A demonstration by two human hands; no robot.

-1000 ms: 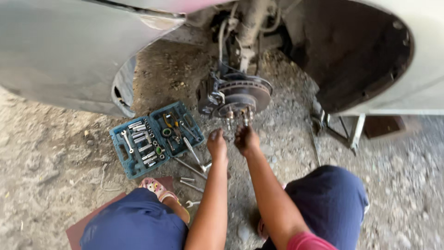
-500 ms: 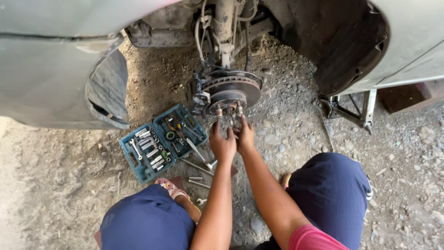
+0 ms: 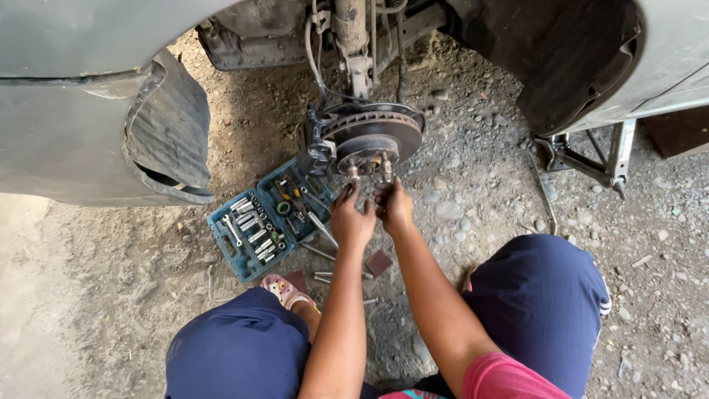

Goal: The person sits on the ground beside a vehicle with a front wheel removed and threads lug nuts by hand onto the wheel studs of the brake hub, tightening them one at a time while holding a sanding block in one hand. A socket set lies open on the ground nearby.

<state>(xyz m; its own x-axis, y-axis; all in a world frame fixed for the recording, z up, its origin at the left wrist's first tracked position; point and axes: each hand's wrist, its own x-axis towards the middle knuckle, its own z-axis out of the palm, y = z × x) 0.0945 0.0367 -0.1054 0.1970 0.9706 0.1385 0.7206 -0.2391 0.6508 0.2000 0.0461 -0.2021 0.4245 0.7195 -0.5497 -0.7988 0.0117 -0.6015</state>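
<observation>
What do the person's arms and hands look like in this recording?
Both arms are bare from the shoulder area down, with no gloves, watch or rings visible on the left hand or right hand. A pink-red short sleeve shows at the right upper arm.

Gravelly dirt ground [image 3: 96, 295] carries an open blue socket case [image 3: 269, 218], loose tools [image 3: 325, 275] beside it, a small brown pad [image 3: 379, 261], and a jack [image 3: 591, 159] under the car

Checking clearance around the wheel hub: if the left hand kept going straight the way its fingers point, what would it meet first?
Most likely the wheel studs sticking out of the hub, at the centre of the brake disc. The left hand points up at them from just below; whether its fingertips already touch one is unclear.
</observation>
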